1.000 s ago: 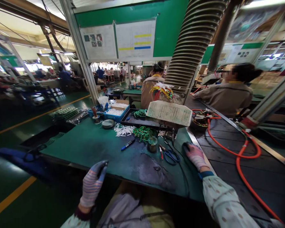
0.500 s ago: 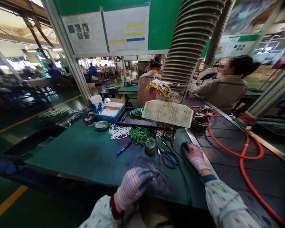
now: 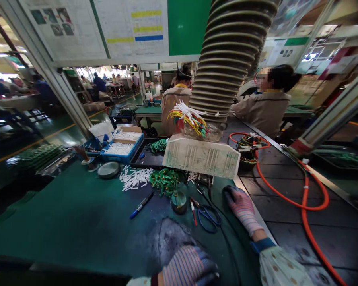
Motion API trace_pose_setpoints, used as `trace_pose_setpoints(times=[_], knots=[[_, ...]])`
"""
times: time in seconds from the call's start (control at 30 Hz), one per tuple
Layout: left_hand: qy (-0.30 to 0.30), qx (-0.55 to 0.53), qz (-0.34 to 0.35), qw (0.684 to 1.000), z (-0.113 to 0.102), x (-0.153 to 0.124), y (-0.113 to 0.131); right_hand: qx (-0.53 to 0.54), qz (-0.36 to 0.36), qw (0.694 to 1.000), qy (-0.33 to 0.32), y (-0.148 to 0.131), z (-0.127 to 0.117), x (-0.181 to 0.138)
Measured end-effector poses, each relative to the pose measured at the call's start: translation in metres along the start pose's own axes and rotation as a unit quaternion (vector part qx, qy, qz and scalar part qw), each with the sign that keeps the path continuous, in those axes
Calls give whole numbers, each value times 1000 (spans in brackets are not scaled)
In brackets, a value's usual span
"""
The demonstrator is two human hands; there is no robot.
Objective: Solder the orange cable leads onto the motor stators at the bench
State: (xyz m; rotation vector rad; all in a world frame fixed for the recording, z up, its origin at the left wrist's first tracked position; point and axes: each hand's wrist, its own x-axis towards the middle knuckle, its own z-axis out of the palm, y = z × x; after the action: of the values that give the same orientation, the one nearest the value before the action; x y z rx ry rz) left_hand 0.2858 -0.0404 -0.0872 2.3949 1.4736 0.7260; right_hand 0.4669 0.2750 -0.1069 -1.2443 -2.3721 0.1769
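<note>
My left hand (image 3: pixel 187 270), in a striped glove, rests at the near edge of the green table (image 3: pixel 62 222) on a worn grey patch (image 3: pixel 173 240), fingers curled under with nothing seen in them. Stretched flat on the mat near the table's right edge, my gloved right hand (image 3: pixel 241 206) holds nothing. Blue-handled scissors (image 3: pixel 209 216) lie just left of it, beside a red-handled tool (image 3: pixel 193 208) and a small round tin (image 3: pixel 179 200). A blue pen (image 3: pixel 141 205) lies further left.
Green wire bundles (image 3: pixel 165 180) and white tubes (image 3: pixel 134 178) lie mid-table before a white hood (image 3: pixel 201 157) under a ribbed duct (image 3: pixel 229 59). Trays (image 3: pixel 119 149) stand behind. An orange hose (image 3: pixel 301 198) crosses the dark conveyor (image 3: pixel 286 222) at right. Two people sit beyond.
My left hand came up from beside my lap onto the worn patch at the table's near edge and curled. The view moved closer over the table. My right hand stayed flat.
</note>
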Motion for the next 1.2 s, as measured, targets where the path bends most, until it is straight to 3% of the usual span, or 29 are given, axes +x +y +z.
trace_pose_setpoints(times=[0.2, 0.33, 0.5, 0.67, 0.87, 1.2], knots=[[-54, 52, -54, 996, 53, 7, -32, 26, 7, 1000, -3, 7, 12, -1], [-52, 0, -68, 996, 66, 11, -39, 26, 6, 1000, 9, 12, 17, -2], [-16, -69, -48, 996, 41, -2, -34, 28, 6, 1000, 7, -2, 4, 2], [110, -89, -53, 989, -2, -17, -16, 18, 12, 1000, 13, -20, -10, 7], [90, -78, -56, 991, -29, -6, 1, 11, 26, 1000, 0, -21, -13, 6], [80, -115, -64, 988, -30, -1, 5, 14, 18, 1000, -6, -24, -18, 4]])
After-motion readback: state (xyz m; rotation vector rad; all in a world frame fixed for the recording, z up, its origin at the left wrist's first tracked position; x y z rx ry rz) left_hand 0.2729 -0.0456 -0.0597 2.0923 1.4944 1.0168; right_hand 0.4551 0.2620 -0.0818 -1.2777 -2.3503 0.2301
